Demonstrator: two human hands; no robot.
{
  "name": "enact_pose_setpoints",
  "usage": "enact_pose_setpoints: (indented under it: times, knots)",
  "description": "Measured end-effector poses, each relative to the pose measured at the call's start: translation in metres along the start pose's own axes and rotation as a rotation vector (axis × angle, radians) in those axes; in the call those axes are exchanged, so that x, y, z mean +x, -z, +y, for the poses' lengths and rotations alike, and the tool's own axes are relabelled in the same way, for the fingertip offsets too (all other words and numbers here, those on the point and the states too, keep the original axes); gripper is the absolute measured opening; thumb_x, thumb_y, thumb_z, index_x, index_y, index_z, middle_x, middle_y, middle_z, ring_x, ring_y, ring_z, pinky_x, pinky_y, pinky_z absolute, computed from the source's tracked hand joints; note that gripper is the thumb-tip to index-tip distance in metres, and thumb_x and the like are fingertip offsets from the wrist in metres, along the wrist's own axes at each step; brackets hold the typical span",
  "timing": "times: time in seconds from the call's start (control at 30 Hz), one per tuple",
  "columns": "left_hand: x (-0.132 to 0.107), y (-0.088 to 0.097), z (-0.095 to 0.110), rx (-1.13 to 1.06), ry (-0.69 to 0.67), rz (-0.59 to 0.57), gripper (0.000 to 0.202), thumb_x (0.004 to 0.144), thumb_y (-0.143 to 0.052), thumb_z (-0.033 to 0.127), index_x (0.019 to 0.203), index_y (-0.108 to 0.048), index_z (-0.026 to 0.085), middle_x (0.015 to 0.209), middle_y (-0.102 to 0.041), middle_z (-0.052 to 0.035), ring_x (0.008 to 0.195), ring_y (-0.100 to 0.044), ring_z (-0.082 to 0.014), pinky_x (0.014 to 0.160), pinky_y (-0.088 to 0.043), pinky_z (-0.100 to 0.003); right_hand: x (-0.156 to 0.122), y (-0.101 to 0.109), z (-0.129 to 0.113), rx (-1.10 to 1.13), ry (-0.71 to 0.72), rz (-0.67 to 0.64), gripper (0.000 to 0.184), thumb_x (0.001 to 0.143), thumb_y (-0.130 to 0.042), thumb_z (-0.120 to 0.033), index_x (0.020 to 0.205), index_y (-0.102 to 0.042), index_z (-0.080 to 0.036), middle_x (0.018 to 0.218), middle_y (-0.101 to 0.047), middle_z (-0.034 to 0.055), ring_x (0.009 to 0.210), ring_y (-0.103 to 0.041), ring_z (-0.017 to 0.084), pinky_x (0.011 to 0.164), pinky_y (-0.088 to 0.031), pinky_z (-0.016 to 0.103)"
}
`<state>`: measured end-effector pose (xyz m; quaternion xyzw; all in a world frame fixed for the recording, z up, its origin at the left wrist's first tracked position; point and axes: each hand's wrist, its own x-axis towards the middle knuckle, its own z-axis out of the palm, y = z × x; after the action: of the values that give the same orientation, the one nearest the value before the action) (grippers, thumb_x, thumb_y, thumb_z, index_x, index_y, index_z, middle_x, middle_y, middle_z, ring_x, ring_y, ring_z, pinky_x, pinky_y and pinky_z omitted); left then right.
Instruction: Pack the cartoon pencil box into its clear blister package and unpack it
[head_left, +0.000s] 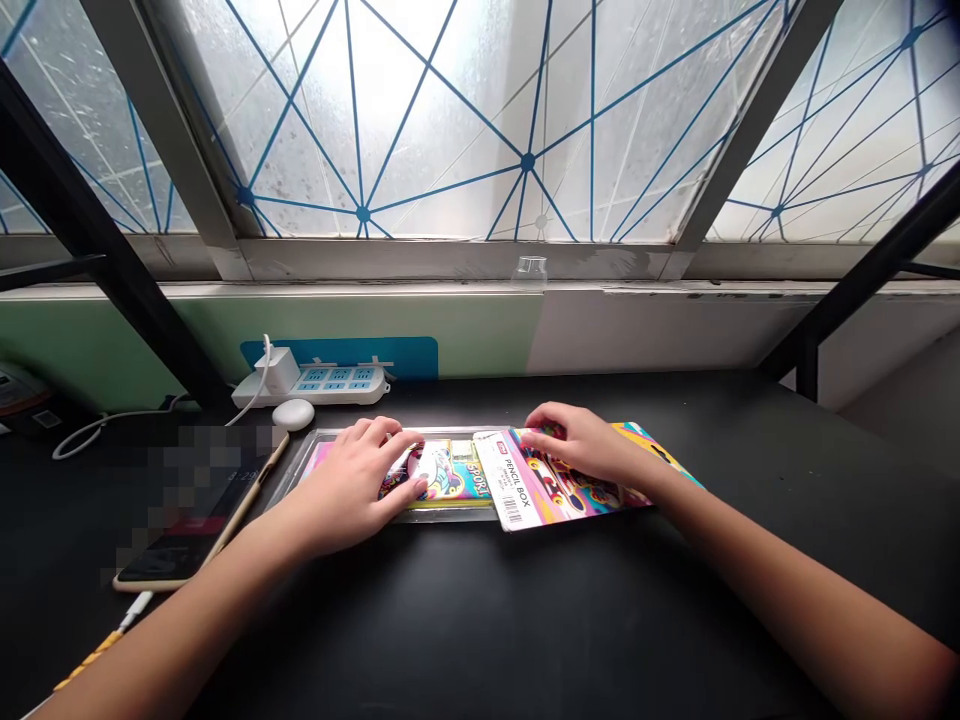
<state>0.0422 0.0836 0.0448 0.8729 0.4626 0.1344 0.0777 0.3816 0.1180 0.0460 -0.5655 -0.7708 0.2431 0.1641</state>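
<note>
My left hand (364, 487) rests palm down over the left part of a clear plastic tray (442, 515), its thumb and fingers spread. Inside the tray shows a colourful pencil box (457, 472) with cartoon print, partly covered by my left hand. My right hand (581, 440) is curled at the far edge of a bright printed card (559, 495), thumb on its face and fingers along that edge. The card has a white label reading PENCIL BOX and a barcode. It lies slanted, overlapping the tray's right part.
To the left, a phone (191, 525) in a pale case lies with a cable at its near end. Behind it are a round white object (293, 414) and a white power strip (341, 384) with a plug. Black slanted bars (112, 230) rise at both sides before the window.
</note>
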Motion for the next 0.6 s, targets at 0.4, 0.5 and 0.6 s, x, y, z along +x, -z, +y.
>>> enact_pose_setpoints:
  times: [0.4, 0.5, 0.6]
  knots:
    - [-0.002, 0.002, -0.005, -0.001, -0.036, -0.069, 0.054, 0.098, -0.047, 0.062, 0.142, -0.056, 0.033, 0.133, -0.053, -0.0113, 0.123, -0.048, -0.0341, 0.105, -0.042, -0.053, 0.005, 0.025, 0.025, 0.022, -0.073, -0.193, 0.048, 0.078, -0.069, -0.068, 0.09, -0.073, -0.022, 0.085, -0.072, 0.0025, 0.073, -0.061, 0.02, 0.06, -0.04, 0.029]
    - [-0.002, 0.001, -0.005, -0.005, -0.037, -0.064, 0.054, 0.097, -0.049, 0.062, 0.142, -0.056, 0.033, 0.133, -0.053, -0.0108, 0.124, -0.048, -0.0345, 0.105, -0.042, -0.053, 0.005, 0.029, 0.026, 0.027, -0.075, -0.175, 0.048, 0.076, -0.07, -0.067, 0.089, -0.073, -0.021, 0.085, -0.072, 0.0023, 0.074, -0.061, 0.02, 0.061, -0.039, 0.029]
    - [-0.001, -0.001, -0.005, -0.016, -0.026, -0.057, 0.055, 0.096, -0.049, 0.063, 0.141, -0.057, 0.032, 0.133, -0.053, -0.0107, 0.124, -0.048, -0.0339, 0.105, -0.042, -0.052, 0.003, 0.029, 0.021, 0.043, -0.069, -0.14, 0.047, 0.078, -0.069, -0.066, 0.089, -0.072, -0.02, 0.086, -0.072, 0.0027, 0.077, -0.061, 0.02, 0.062, -0.04, 0.029]
